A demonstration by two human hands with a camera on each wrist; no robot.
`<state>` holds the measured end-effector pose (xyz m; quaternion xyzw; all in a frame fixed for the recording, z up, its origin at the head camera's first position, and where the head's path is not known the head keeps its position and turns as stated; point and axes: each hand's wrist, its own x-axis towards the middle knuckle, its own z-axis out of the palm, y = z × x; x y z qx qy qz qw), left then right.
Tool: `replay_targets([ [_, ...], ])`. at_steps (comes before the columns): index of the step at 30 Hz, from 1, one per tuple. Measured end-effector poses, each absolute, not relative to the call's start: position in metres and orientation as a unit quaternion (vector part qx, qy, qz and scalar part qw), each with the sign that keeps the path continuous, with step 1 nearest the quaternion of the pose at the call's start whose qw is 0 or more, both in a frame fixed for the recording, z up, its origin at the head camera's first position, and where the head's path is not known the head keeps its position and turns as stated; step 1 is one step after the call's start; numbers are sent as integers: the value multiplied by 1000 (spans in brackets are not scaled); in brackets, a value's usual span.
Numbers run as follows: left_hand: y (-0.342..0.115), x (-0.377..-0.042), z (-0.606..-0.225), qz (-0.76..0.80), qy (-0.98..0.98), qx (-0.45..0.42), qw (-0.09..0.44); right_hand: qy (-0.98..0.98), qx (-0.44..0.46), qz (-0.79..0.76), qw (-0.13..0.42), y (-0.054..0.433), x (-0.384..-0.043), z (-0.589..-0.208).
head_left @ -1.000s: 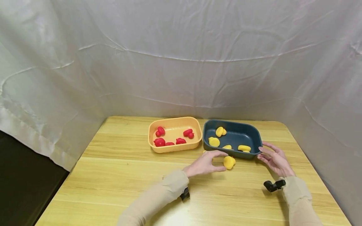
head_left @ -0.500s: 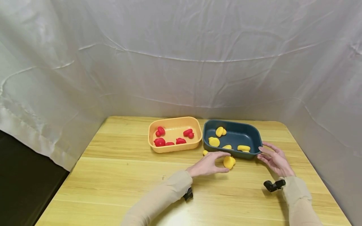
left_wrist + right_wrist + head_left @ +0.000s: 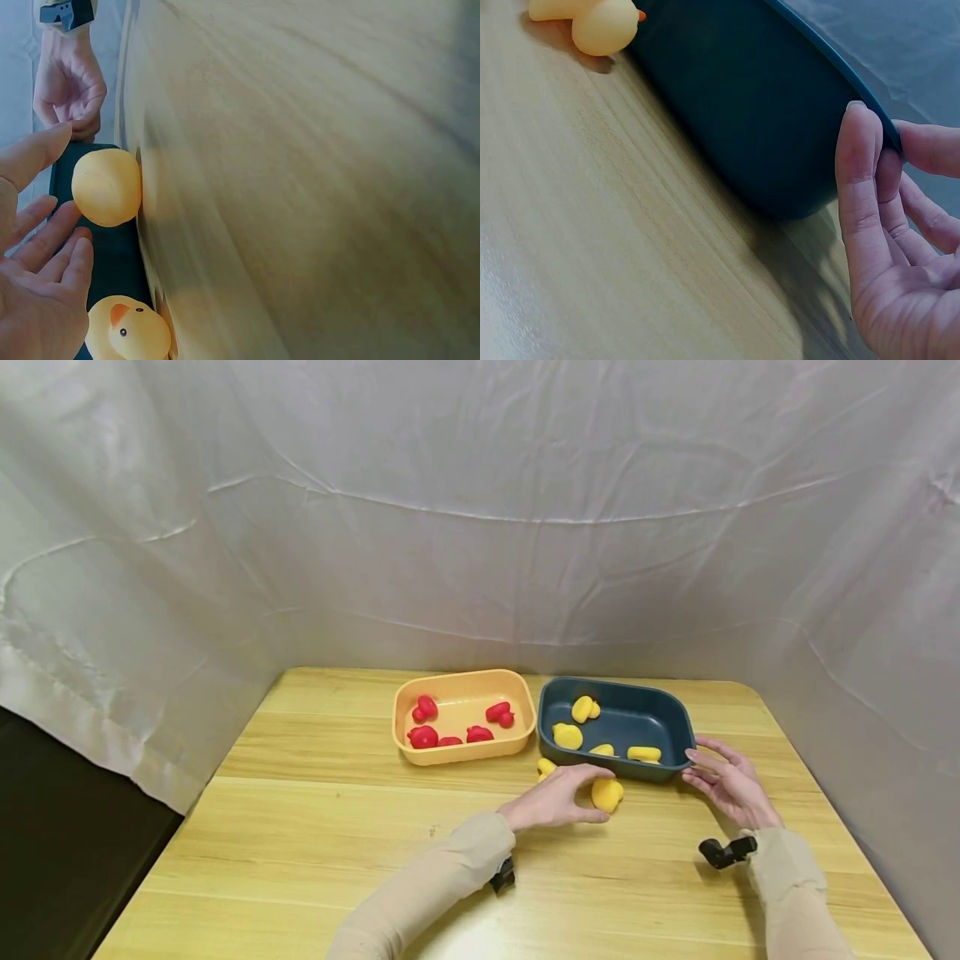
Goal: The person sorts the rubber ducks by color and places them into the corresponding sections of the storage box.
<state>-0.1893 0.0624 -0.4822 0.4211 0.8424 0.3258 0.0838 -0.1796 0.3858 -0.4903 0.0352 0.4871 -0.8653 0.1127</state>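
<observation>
In the head view, my left hand [image 3: 555,797] reaches around a yellow rubber duck [image 3: 607,795] on the table, thumb on the near side and fingers on the far side. The left wrist view shows those fingers extended beside the duck [image 3: 107,187], not closed on it. Partly behind the same hand lies a second rubber duck [image 3: 131,330], its orange beak and eyes visible. My right hand [image 3: 735,787] pinches the right corner rim of a dark blue bin [image 3: 742,112] between thumb and fingers. Several yellow ducks [image 3: 567,737] lie inside that bin.
Left of the blue bin stands a light orange bin [image 3: 465,754] holding several red ducks [image 3: 423,737]. Both bins sit toward the back of the wooden table [image 3: 300,835]. Pale fabric [image 3: 480,527] hangs behind and at the sides.
My left hand has shifted slightly right, bringing its thumb and fingers closer around the duck. More of the second duck shows behind it. My right hand stays at the blue bin's corner.
</observation>
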Motion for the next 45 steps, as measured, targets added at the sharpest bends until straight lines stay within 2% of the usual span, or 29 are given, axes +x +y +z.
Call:
replay_targets([
  [45, 59, -193, -485, 294, 854, 414, 119, 501, 53, -856, 114, 385, -177, -487],
])
